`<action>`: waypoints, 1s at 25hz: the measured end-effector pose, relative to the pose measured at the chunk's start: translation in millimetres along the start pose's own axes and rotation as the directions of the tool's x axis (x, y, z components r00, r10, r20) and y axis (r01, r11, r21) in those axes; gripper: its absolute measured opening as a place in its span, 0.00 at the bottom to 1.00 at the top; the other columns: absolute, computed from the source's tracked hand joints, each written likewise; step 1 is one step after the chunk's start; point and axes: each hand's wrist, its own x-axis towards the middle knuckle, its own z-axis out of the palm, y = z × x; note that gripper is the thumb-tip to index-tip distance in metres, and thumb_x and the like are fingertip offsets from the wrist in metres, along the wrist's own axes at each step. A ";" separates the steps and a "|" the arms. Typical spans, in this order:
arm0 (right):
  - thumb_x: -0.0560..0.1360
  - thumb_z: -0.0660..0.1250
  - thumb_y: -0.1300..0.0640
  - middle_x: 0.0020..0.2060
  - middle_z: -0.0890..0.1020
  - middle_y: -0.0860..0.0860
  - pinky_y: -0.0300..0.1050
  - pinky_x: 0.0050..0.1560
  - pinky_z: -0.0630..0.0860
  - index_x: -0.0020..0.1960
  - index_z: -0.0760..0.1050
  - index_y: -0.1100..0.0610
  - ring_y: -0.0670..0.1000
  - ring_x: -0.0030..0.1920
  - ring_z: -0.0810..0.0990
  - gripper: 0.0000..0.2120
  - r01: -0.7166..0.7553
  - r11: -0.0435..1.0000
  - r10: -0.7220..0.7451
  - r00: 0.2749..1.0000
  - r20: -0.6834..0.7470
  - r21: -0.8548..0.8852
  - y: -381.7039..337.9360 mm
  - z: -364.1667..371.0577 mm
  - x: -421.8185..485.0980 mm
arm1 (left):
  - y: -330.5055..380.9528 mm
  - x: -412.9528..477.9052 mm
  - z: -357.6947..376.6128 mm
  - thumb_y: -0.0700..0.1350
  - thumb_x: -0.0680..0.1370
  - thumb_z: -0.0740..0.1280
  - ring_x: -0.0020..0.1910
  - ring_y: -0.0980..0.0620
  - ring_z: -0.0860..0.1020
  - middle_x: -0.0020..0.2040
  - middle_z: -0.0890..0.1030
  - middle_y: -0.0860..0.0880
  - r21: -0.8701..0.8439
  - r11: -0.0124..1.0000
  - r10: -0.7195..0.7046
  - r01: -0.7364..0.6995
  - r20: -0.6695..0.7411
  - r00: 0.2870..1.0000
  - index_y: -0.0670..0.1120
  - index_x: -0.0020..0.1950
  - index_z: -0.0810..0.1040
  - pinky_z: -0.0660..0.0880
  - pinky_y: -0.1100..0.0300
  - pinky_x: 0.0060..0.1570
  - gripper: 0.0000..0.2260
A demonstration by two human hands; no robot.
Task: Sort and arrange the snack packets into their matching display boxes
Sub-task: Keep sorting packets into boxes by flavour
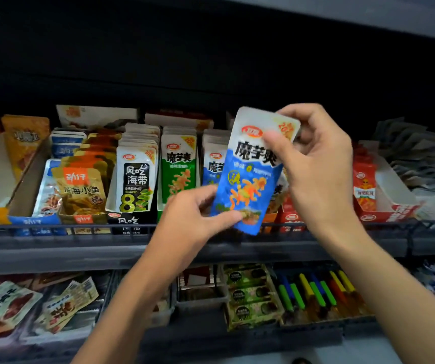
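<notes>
Both hands hold one blue snack packet [248, 177] up in front of the upper shelf [58, 248]: the left hand [198, 214] pinches its lower corner between thumb and fingers [227, 219], and the right hand [313, 164] grips its top edge, thumb across the front. The packet is tilted and not yet in any box. Just behind the left fingers stands the row of matching blue packets [212, 158], which looks like its home — so this one seems about to be filed. To the left of them, the green packets [179, 164], the black-and-white packets [136, 177] and the brown fish packets [82, 190] already stand upright in their boxes. Beyond the right fingers the red box [392, 203] is only partly filled, and loose grey packets [421, 164] lie heaped past it, so sorting remains. The shelving is dark metal with a wire front rail, dimly lit; a lower shelf [237, 334] holds more snacks.
</notes>
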 end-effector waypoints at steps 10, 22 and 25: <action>0.79 0.65 0.63 0.37 0.83 0.55 0.40 0.32 0.76 0.57 0.74 0.63 0.49 0.34 0.80 0.08 -0.368 0.827 0.411 0.912 -0.012 0.424 10.0 -38.0 -35.3 | 17.0 -13.5 23.1 0.36 0.67 0.76 0.41 0.52 0.83 0.43 0.86 0.45 -0.247 0.961 -0.010 0.127 0.425 0.905 0.41 0.45 0.84 0.80 0.61 0.40 0.08; 0.72 0.70 0.57 0.40 0.85 0.49 0.35 0.28 0.74 0.50 0.80 0.58 0.46 0.37 0.79 0.07 -0.592 0.738 0.595 0.797 0.101 0.324 39.6 -78.3 -52.7 | -7.7 0.9 68.9 0.58 0.73 0.68 0.37 0.52 0.78 0.39 0.82 0.54 0.577 0.721 0.303 -0.384 0.236 0.923 0.56 0.52 0.76 0.68 0.57 0.32 0.11; 0.70 0.71 0.57 0.39 0.85 0.51 0.37 0.37 0.79 0.47 0.79 0.59 0.47 0.37 0.80 0.08 -0.546 0.735 0.601 0.799 -0.013 0.401 48.3 -85.4 -53.1 | -4.9 5.7 86.7 0.56 0.75 0.67 0.42 0.49 0.78 0.44 0.81 0.54 0.638 0.668 0.328 -0.383 0.209 0.921 0.54 0.53 0.74 0.68 0.57 0.34 0.10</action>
